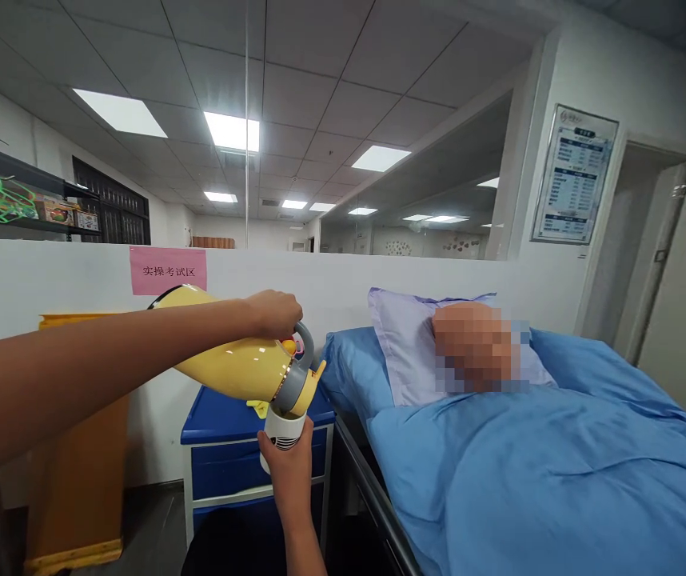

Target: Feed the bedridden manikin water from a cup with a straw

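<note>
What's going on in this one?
The person's left hand grips the grey handle of a yellow jug, tipped with its spout end at the mouth of a white cup. The right hand holds the cup. No stream of liquid can be made out. Beyond is a blue cabinet; to the right, a bed with blue bedding.

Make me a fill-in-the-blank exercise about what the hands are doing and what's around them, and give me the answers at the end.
1. The left hand grips the jug by its ____.
2. The cup in the right hand is mostly ____ in colour.
3. The sign just above the jug in the picture is ____ in colour.
4. In the picture, the pillow lies to the ____ of the cabinet.

Missing words: handle; white; pink; right.
</note>
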`<state>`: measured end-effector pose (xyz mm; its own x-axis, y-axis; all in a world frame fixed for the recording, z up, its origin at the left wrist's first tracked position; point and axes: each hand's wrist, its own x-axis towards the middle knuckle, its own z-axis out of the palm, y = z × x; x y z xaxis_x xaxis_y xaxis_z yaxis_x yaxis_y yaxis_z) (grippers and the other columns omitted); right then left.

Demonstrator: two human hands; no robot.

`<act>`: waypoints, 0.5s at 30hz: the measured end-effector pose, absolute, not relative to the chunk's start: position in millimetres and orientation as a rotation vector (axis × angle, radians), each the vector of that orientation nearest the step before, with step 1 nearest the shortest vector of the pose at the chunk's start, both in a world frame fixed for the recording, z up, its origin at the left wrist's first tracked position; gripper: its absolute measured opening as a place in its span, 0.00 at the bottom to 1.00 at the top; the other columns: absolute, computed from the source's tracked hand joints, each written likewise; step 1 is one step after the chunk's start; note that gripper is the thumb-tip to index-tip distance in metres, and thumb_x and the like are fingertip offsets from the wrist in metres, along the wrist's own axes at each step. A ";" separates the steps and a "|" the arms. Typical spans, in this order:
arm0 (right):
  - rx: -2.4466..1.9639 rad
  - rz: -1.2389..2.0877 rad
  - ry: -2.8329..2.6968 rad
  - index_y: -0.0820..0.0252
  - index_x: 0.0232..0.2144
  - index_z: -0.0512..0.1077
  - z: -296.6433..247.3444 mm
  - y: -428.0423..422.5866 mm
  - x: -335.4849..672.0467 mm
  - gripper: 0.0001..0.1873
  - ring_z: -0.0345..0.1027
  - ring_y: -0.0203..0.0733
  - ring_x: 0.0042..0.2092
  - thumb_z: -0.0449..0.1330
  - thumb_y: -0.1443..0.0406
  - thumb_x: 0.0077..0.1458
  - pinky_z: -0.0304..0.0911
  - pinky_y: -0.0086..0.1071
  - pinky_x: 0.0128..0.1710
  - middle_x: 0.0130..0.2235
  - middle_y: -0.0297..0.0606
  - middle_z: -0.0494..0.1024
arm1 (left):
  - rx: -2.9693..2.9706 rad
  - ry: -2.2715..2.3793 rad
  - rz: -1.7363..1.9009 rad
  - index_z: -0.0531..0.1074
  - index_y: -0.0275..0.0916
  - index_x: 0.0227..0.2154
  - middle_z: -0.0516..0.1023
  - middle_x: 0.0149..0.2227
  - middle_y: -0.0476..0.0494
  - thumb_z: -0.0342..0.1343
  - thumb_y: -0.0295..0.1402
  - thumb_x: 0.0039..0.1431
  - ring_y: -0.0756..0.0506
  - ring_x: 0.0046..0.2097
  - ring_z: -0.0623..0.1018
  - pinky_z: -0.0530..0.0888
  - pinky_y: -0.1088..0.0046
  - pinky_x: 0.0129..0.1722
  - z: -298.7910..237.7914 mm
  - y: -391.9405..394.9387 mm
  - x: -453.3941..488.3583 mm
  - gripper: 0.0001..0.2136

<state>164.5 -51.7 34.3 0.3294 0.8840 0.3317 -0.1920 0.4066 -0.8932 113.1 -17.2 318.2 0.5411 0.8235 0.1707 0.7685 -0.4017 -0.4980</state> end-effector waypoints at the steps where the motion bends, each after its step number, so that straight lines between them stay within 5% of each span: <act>1: -0.866 0.846 -0.972 0.55 0.47 0.62 34.8 -52.0 165.2 0.32 0.71 0.44 0.33 0.69 0.60 0.39 0.66 0.34 0.32 0.34 0.34 0.77 | -2.253 -1.271 0.142 0.79 0.39 0.35 0.79 0.39 0.32 0.54 0.34 0.54 0.37 0.40 0.78 0.72 0.63 0.38 318.5 -18.8 114.2 0.10; 15: -0.824 0.888 -0.958 0.56 0.46 0.61 44.5 -54.9 168.8 0.31 0.70 0.45 0.34 0.68 0.58 0.39 0.66 0.37 0.36 0.33 0.33 0.76 | -2.214 -1.223 0.189 0.78 0.37 0.35 0.79 0.38 0.32 0.51 0.32 0.55 0.39 0.38 0.78 0.72 0.64 0.36 330.1 -23.7 125.0 0.11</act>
<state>168.8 -54.9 44.5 0.3035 0.8971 0.3211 -0.2528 0.4008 -0.8806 125.0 -23.7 330.1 0.5662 0.8094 0.1558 0.7246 -0.3987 -0.5622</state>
